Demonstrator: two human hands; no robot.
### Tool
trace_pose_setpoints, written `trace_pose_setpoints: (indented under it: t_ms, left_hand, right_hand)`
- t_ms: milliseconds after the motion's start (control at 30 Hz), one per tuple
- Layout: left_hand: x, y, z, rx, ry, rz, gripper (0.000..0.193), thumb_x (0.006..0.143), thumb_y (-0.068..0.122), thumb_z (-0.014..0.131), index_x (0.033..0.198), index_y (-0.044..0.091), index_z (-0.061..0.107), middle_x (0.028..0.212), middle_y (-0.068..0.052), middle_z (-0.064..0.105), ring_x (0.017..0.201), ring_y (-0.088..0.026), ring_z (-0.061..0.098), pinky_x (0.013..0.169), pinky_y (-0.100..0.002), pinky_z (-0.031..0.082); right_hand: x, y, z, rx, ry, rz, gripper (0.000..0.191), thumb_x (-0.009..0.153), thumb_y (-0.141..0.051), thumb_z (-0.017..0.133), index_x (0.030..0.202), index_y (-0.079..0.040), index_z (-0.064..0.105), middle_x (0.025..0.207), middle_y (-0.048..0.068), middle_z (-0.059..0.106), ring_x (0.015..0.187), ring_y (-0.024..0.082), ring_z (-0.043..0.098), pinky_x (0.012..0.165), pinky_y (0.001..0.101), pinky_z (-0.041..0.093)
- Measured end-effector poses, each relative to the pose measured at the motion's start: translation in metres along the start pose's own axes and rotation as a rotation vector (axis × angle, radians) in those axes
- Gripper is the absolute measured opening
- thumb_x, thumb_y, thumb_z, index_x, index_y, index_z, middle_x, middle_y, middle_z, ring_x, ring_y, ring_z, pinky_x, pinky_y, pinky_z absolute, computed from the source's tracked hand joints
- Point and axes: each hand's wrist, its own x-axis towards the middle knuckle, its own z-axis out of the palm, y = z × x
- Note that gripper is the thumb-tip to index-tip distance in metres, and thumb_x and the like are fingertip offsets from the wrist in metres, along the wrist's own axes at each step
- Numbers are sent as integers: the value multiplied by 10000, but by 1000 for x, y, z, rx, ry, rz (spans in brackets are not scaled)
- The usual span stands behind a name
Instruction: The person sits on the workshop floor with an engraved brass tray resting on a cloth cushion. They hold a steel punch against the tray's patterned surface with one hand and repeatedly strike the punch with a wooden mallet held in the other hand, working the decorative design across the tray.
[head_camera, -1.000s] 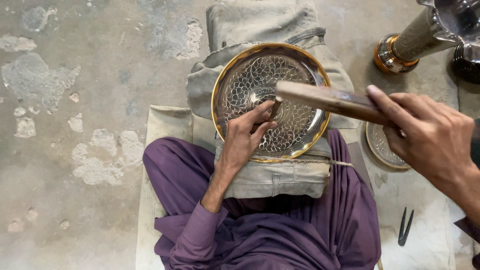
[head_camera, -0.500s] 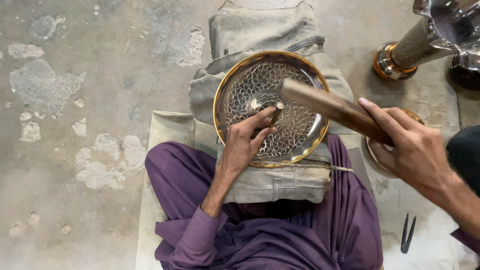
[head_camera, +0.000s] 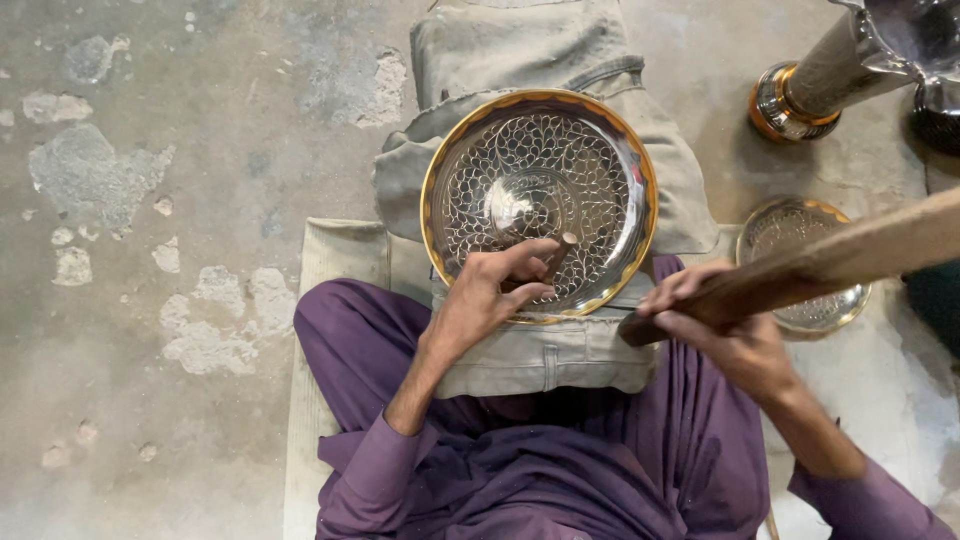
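A round engraved metal plate (head_camera: 600, 150) with a gold rim lies on folded grey cloth (head_camera: 540, 350) over my lap. My left hand (head_camera: 490, 290) rests on the plate's near edge and pinches a small chisel-like punch (head_camera: 558, 252), its tip set on the patterned surface. My right hand (head_camera: 720, 320) grips the handle of a wooden mallet (head_camera: 830, 260), which is raised and angled up to the right, away from the plate.
A second smaller engraved plate (head_camera: 820, 310) lies on the floor to the right, partly behind the mallet. A tall metal vessel (head_camera: 830, 70) lies at the top right. I sit cross-legged in purple clothes on a mat (head_camera: 330, 300) over rough concrete floor.
The mallet has swung from over the plate out to the right and up. My right hand has drawn back toward my lap. The left hand and punch stay on the plate.
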Motion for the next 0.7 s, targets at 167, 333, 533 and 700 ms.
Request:
trace_pose_setpoints:
  t_ms: [167, 333, 533, 700]
  left_hand:
    - [3, -4, 0, 14, -45, 39, 517, 878, 80, 777, 1369, 108, 621, 1001, -86, 804, 874, -152, 795, 779, -302, 644]
    - [4, -7, 2, 65, -48, 45, 531, 868, 85, 782, 1372, 110, 618, 989, -80, 803, 861, -158, 797, 773, -309, 642]
    - [3, -7, 5, 102, -22, 77, 569, 861, 112, 788, 1397, 119, 599, 987, -82, 802, 869, -164, 794, 787, -324, 648]
    - [2, -8, 5, 95, -24, 40, 527, 889, 103, 767, 1390, 122, 605, 995, -78, 807, 907, -169, 804, 795, -321, 654]
  right_hand:
    - [-7, -2, -19, -199, 95, 150, 494, 895, 20, 711, 1336, -29, 493, 1083, 95, 689, 1066, 209, 701, 1004, 371, 593]
    - [-7, -27, -37, -736, 223, 247, 691, 895, -101, 735, 1546, -59, 508, 991, 88, 727, 828, 194, 707, 773, 327, 595]
    - [2, -46, -32, -1452, 21, 205, 680, 806, -146, 855, 1432, -244, 607, 1133, 99, 738, 811, 267, 730, 698, 403, 597]
    - [6, -49, -33, -1161, 49, 18, 785, 782, -73, 759, 1524, -203, 538, 1173, 110, 697, 900, 267, 718, 810, 396, 603]
